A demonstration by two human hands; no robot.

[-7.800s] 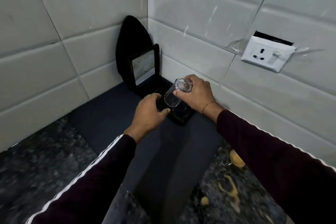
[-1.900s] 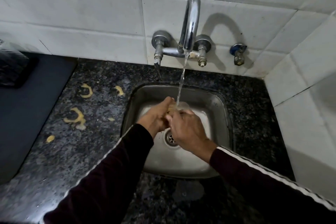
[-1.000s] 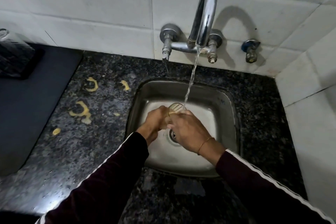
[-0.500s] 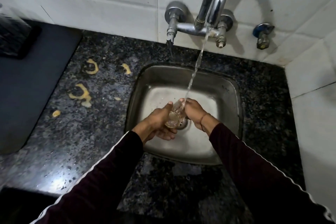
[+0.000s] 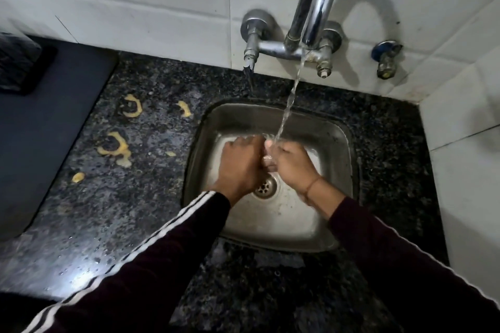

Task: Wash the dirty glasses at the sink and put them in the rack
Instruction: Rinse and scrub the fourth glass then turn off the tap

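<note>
Head view: over the steel sink, the left hand and the right hand are pressed together around a small glass, each grip closed on it. Water from the tap falls on it. Yellow scraps lie on the dark surface.

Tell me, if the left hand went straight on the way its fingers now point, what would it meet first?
Most likely the glass, which the left hand seems to touch already; behind it is the right hand. Depth is unclear.
</note>
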